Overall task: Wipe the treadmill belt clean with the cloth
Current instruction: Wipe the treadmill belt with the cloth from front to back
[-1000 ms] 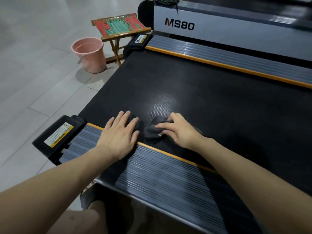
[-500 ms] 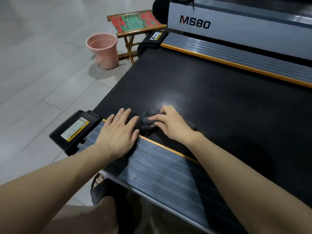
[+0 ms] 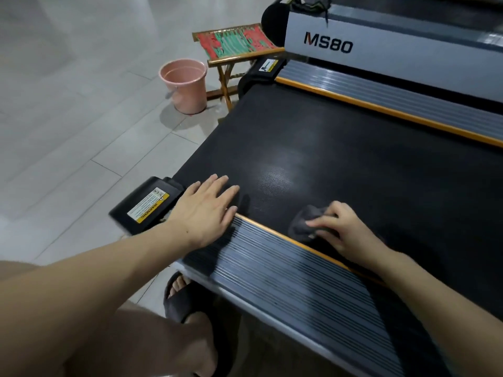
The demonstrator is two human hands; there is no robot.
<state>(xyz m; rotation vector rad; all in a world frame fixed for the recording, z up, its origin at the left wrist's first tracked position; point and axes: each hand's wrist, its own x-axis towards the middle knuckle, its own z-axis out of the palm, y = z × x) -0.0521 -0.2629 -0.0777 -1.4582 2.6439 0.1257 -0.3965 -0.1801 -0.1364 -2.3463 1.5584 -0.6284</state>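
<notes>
Two hands are down on the treadmill, and going left to right I start with the floor off the belt's left end: a pink bucket [image 3: 183,85] and a folding stool [image 3: 236,46] stand there, well apart from my work. My left hand [image 3: 205,210] lies flat with straight, relaxed fingers across the near-left corner of the belt [image 3: 340,164], the palm on the ribbed side rail [image 3: 285,270] and the fingertips reaching over the orange strip onto the black surface. It grasps nothing; I judge it is only bracing me.

Further right, along the belt's near edge, my right hand [image 3: 340,229] presses the cloth [image 3: 302,221], fingers curled over a bunched dark wad of it, which touches the belt just beside the orange strip. Part of the cloth is hidden under the palm, so I cannot tell how much there is.

The cloth looks soft, light and limp, so I expect it to fold and roll under the fingers rather than slide as a flat pad. I would keep it gathered under the whole palm, not pinched at a corner. The belt is textured and looks grippy, so the cloth will likely drag on it; firm downward pressure should hold it. Most of the belt lies toward the far edge and the right end, seemingly unreached.
</notes>
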